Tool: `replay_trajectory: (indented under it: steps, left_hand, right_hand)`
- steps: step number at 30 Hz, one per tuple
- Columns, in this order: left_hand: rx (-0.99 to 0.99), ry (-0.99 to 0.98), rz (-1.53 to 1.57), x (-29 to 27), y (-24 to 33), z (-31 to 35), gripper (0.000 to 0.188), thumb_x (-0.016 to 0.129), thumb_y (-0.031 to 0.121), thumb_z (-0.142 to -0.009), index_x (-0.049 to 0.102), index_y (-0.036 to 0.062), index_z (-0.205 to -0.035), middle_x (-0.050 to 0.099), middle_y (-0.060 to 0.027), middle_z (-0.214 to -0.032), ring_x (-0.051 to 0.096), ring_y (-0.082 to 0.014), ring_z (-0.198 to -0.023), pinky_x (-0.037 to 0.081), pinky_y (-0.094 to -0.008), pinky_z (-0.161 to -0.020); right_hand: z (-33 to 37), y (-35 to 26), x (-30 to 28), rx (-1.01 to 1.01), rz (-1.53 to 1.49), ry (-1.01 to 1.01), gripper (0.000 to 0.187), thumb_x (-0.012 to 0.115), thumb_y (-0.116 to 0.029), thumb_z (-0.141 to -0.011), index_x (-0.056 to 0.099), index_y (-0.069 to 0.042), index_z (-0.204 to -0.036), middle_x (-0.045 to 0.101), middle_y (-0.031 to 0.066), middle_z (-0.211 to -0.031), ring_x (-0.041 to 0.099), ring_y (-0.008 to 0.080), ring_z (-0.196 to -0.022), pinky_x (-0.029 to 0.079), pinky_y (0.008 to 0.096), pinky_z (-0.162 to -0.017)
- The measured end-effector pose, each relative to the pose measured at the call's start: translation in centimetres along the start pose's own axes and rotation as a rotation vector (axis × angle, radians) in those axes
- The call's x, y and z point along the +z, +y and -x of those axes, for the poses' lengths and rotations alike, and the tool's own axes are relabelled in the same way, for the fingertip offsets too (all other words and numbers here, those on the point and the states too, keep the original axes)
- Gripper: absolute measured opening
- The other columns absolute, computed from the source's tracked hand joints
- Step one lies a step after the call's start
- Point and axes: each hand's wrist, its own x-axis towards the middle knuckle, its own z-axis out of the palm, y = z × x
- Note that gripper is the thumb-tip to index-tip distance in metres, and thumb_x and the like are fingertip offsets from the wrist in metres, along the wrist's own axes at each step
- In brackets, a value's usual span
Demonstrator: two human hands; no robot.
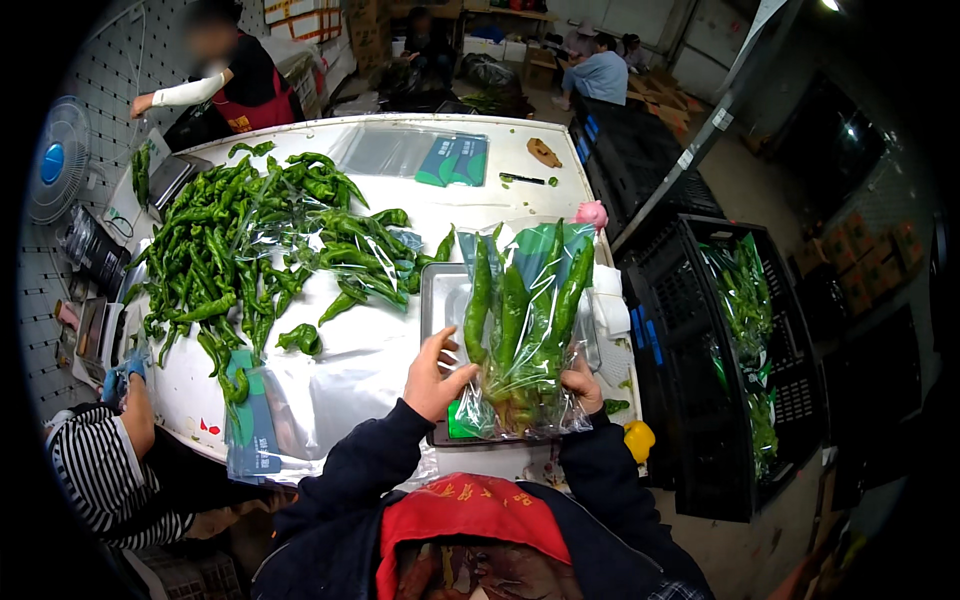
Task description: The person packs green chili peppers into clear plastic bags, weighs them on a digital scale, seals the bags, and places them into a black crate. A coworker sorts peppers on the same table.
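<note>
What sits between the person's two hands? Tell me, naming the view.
In the head view, a clear bag of green peppers lies between the left hand and the right hand, over a tray.

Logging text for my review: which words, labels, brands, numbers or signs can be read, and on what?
Red cloth apron: yellow characters, visible but not copied out here.
Near-left flat clear-and-teal plastic bags: white characters, likewise not copied.
Far flat clear-and-teal plastic bags: pale print, too small to read.
White box with orange markings, background: too small and blurred.
Clear plastic bag of green peppers, front centre: no print readable.
</note>
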Motion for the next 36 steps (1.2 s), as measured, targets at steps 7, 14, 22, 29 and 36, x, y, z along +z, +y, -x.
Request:
replay_trajectory:
  steps: [7,14,22,29,36]
  left_hand:
    - [-0.014,-0.236,0.7,0.0,2.0,2.8,0.096,0.054,0.063,-0.087,0.009,0.0082,-0.151,0.025,-0.0169,-0.15,0.039,-0.0276,-0.131,0.041,-0.0381,-0.099]
    - [-0.363,-0.402,1.723,-1.0,-1.7,1.8,0.084,0.033,0.072,-0.09,0.037,0.0063,-0.142,0.051,-0.0181,-0.134,0.056,-0.034,-0.115,0.049,-0.0493,-0.095]
    - [-0.321,-0.38,1.764,-1.5,-1.8,3.8,0.065,0.044,0.055,-0.094,0.046,0.0042,-0.135,0.056,-0.0204,-0.127,0.059,-0.0353,-0.11,0.051,-0.0509,-0.093]
    - [-0.444,-0.303,1.573,-0.5,-3.3,3.4,0.057,0.043,0.049,-0.097,0.047,0.0072,-0.135,0.06,-0.0161,-0.121,0.063,-0.0297,-0.099,0.056,-0.0425,-0.081]
    - [-0.407,-0.46,1.624,-0.2,-0.5,3.1,0.051,0.038,0.043,-0.101,0.047,0.0018,-0.13,0.063,-0.013,-0.109,0.064,-0.0251,-0.093,0.056,-0.0391,-0.078]
  right_hand:
    - [1.7,-2.0,9.4,-0.255,0.77,0.051,0.082,0.065,-0.013,-0.076,0.026,0.003,-0.146,0.045,0.0202,-0.136,0.055,0.0267,-0.113,0.044,0.0355,-0.096]
    - [4.9,-0.6,13.7,-0.464,1.285,-0.248,0.049,0.071,-0.011,-0.076,0.059,-0.004,-0.124,0.053,0.0213,-0.132,0.053,0.0365,-0.118,0.042,0.0409,-0.1]
    - [2.5,0.4,7.0,0.098,0.54,0.043,0.079,0.067,-0.036,-0.09,0.026,0.003,-0.145,0.046,0.0211,-0.137,0.047,0.0268,-0.125,0.041,0.0359,-0.1]
    - [4.0,4.0,7.5,0.36,0.107,-0.121,0.058,0.064,-0.022,-0.09,0.038,-0.005,-0.139,0.057,0.0083,-0.123,0.055,0.0229,-0.114,0.05,0.0422,-0.093]
    - [4.4,6.3,3.7,0.327,-0.147,0.016,0.044,0.058,-0.011,-0.093,0.044,-0.006,-0.134,0.056,0.0123,-0.127,0.056,0.0267,-0.117,0.046,0.0483,-0.099]
